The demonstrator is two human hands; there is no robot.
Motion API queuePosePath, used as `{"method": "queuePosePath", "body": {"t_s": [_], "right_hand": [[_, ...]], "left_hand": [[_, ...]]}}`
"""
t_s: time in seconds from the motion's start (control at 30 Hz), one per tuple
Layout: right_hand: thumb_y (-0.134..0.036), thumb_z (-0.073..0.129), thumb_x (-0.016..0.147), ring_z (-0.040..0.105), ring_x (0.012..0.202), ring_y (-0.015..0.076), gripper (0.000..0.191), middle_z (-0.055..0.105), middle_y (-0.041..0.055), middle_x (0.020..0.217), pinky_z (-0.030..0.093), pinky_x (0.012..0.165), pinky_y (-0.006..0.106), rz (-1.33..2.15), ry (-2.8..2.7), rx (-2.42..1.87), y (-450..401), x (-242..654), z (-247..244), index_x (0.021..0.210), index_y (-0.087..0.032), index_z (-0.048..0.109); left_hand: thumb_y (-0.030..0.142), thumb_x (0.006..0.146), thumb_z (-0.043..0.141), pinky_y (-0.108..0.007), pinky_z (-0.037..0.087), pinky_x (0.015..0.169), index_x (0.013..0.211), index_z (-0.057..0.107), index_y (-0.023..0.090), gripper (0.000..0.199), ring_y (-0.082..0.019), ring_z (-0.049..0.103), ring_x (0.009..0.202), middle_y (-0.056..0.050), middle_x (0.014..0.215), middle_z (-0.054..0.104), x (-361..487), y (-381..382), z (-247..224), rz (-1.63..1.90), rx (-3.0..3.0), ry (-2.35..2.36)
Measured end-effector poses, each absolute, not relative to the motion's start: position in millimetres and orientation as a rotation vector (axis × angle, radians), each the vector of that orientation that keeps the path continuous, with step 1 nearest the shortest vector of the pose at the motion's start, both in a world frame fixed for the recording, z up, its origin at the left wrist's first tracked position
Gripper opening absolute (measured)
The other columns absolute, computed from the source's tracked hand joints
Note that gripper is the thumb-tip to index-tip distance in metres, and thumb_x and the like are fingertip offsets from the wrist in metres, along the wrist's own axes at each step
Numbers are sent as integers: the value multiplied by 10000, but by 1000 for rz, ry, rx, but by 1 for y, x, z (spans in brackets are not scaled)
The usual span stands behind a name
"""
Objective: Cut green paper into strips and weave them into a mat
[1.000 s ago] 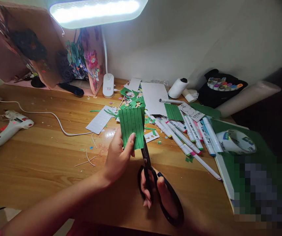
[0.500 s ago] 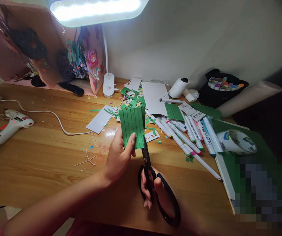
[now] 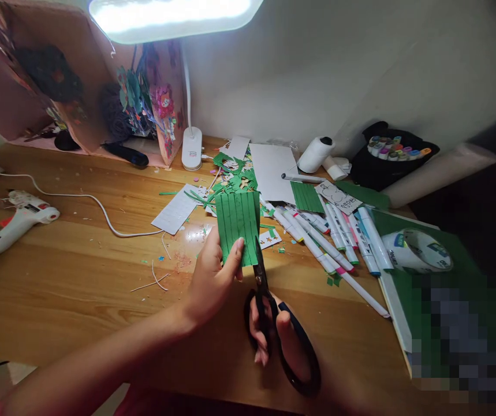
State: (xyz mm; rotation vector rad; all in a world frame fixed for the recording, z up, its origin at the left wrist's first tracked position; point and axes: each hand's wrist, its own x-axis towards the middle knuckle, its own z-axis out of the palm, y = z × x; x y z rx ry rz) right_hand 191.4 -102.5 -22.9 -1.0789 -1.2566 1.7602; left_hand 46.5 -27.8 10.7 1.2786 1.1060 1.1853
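A green card with dark lines along its length stands upright in my left hand, pinched near its lower edge with the thumb in front. My right hand is closed through the handles of black scissors. The scissor blades point up and meet the right edge of the card. Behind the card lies a pile of green and white paper scraps.
Several markers lie right of the card. A tape roll rests on a green board at the right. At the far left is a white glue gun; a lamp hangs above.
Both hands, with the card and the scissors, have shifted slightly to the right. The blades remain at the card's right edge.
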Motion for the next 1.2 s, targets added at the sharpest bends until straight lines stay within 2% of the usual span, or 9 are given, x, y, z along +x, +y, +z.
{"method": "queuePosePath", "body": {"t_s": [0.23,0.47,0.7,0.83,1.0,1.2], "right_hand": [[-778,323,769,410,380,54,615,431,-59,549,382,385,177,1829,-1145,-1071,-104,189,-35,807,-177,449],[-820,293,730,419,367,56,658,436,-63,541,401,385,181,1821,-1133,-1077,-101,188,-34,813,-184,442],[-776,352,761,437,412,61,605,425,-59,542,401,437,180,1819,-1223,-1272,-95,189,8,776,-179,446],[-782,263,780,454,454,80,635,442,-45,570,433,488,208,1757,-1273,-1191,-97,190,1,835,-183,465],[-804,244,759,431,402,73,656,422,-55,530,400,416,186,1733,-1285,-1236,-97,191,-16,800,-186,462],[-827,306,717,454,412,110,647,457,-24,527,445,420,231,1659,-1321,-1267,-91,190,5,796,-212,491]], "left_hand": [[349,896,493,-158,394,439,1036,477,172,227,-45,417,498,31,760,484,48,-28,13,1151,1189,1130],[337,899,492,-172,397,451,1088,484,175,249,-47,425,500,27,769,484,48,-26,8,1120,1238,1115],[340,904,493,-167,391,452,1090,479,182,245,-37,418,496,32,767,488,48,-28,9,1113,1221,1096],[347,906,491,-172,391,464,1094,481,186,247,-43,418,518,25,789,502,50,-31,8,1088,1197,1039],[354,904,497,-179,380,470,1060,484,171,241,-40,424,508,26,766,503,51,-31,6,1068,1174,1022],[369,905,487,-191,383,499,1024,481,160,241,-49,438,537,17,788,516,51,-28,4,1025,1150,985]]}}
